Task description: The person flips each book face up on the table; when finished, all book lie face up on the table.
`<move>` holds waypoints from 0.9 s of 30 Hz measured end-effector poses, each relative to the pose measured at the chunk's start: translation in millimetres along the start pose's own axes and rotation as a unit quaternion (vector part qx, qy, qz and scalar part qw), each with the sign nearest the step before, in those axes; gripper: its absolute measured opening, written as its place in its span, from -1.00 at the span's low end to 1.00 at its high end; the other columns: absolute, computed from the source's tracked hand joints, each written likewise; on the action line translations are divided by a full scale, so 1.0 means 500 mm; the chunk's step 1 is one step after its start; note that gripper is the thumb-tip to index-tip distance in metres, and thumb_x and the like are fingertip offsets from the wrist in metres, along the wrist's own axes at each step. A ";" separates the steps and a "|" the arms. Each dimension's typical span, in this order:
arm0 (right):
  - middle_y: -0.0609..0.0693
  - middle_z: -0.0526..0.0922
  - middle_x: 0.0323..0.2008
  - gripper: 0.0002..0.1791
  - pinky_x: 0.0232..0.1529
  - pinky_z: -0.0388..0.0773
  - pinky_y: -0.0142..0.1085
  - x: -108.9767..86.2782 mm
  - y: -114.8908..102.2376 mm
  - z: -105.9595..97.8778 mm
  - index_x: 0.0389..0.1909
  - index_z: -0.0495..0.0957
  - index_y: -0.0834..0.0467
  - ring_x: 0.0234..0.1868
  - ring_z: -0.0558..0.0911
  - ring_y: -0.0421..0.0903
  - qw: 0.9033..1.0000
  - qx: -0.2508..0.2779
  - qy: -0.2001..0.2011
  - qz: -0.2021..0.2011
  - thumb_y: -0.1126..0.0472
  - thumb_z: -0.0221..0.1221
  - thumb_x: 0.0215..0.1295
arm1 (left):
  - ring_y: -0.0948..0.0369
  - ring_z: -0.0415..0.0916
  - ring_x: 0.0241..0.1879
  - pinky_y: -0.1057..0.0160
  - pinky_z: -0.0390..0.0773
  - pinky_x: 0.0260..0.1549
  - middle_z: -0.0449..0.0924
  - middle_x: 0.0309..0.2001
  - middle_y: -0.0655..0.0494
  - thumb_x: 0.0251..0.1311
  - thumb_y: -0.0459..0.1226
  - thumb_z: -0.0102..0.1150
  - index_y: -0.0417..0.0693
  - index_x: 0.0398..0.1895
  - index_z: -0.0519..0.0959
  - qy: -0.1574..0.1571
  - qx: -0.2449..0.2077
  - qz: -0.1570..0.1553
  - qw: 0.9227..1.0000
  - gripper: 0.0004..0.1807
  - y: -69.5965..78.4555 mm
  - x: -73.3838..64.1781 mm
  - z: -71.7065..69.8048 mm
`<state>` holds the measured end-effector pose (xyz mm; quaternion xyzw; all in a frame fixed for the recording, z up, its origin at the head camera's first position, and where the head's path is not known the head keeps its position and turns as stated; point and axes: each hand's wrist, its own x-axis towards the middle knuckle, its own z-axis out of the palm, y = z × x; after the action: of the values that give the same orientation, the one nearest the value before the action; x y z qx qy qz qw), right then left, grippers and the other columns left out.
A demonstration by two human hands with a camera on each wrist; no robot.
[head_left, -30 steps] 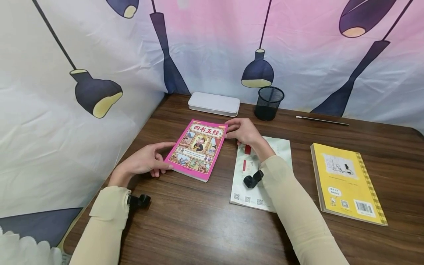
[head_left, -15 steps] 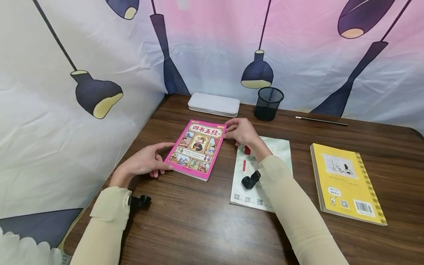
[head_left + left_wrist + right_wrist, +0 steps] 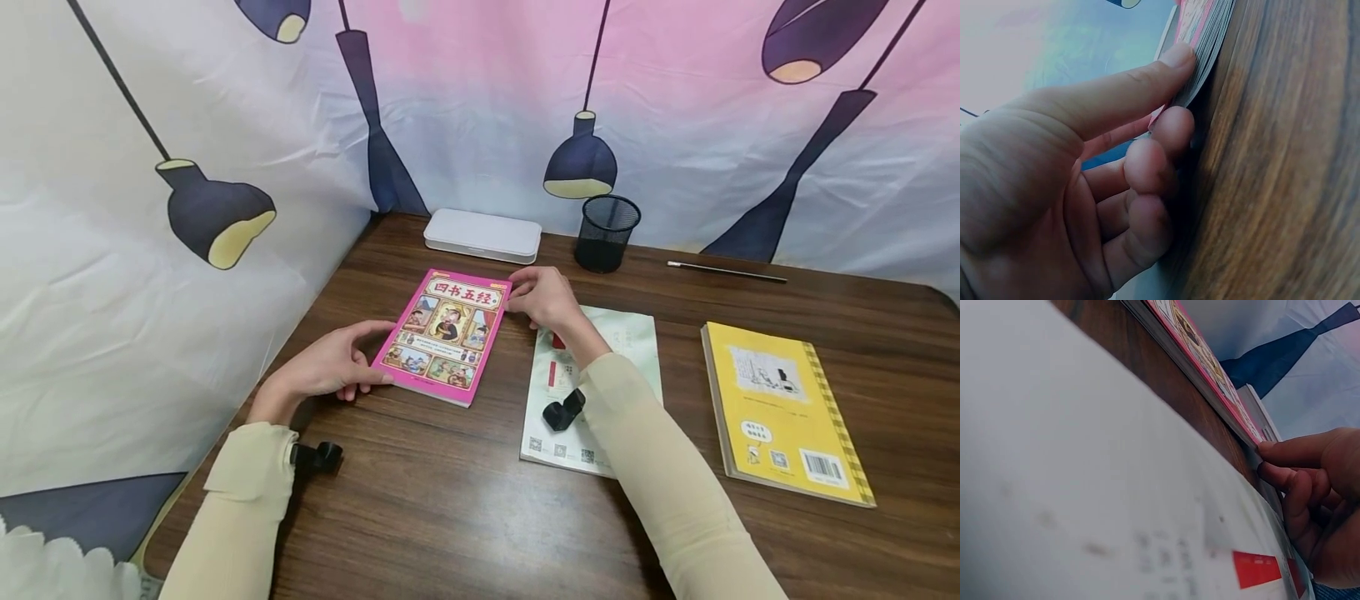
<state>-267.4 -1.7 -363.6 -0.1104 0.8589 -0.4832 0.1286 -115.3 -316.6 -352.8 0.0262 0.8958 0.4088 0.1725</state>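
A pink book (image 3: 448,337) with a comic-style cover lies face up at the left-middle of the wooden table. At its near left corner, my left hand (image 3: 324,364) holds it with the thumb over the edge. In the left wrist view the thumb lies across the pink book's page edges (image 3: 1210,53), the other fingers curled beside and below. My right hand (image 3: 549,297) grips the far right corner. Its thumb presses the book's edge in the right wrist view, and the remaining fingers bend in close to the table.
Under the right forearm lies a pale green book (image 3: 551,429). A yellow book (image 3: 783,417) lies farther right. Along the back stand a white case (image 3: 483,235) and a black mesh pen holder (image 3: 606,237), with a thin pencil-like stick (image 3: 727,272) to their right.
The pink book's far end has shifted slightly left, and my right hand and forearm have moved a little left with it. My left hand stays almost still.
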 end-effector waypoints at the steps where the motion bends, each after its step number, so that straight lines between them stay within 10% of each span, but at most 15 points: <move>1: 0.11 0.79 -0.09 -0.53 -0.62 0.51 -0.39 0.000 -0.001 0.001 0.25 0.62 0.14 -0.62 0.51 -0.17 1.000 -0.002 0.001 0.002 0.29 0.42 0.33 | 0.21 0.48 -0.72 0.28 0.51 -0.69 0.59 -0.61 0.05 0.30 -0.22 0.47 -0.09 0.65 0.14 0.002 0.002 -0.002 1.000 -0.05 -0.001 0.000 0.000; 15: 0.11 0.77 -0.15 -0.53 -0.65 0.50 -0.39 -0.005 -0.008 0.002 0.24 0.63 0.14 -0.64 0.49 -0.17 1.000 -0.015 0.011 0.014 0.28 0.43 0.31 | 0.24 0.38 -0.73 0.30 0.43 -0.70 0.45 -0.68 0.13 0.29 -0.22 0.48 -0.09 0.65 0.17 0.005 0.005 -0.002 1.000 -0.05 -0.004 0.000 -0.001; 27: 0.01 0.76 -0.15 -0.51 -0.50 0.49 -0.36 -0.021 0.018 -0.065 0.33 0.61 0.13 -0.36 0.54 -0.08 0.992 0.115 -0.009 -0.043 0.22 0.38 0.41 | 0.23 0.31 -0.53 0.30 0.27 -0.51 0.35 -0.57 0.15 0.18 -0.09 0.57 -0.05 0.55 0.40 0.068 0.046 0.056 0.995 -0.12 0.022 -0.006 0.006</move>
<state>-268.8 32.2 -353.9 -0.1359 0.7910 -0.5828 0.1274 -112.6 -307.8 -345.5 0.0565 0.9206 0.3766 0.0867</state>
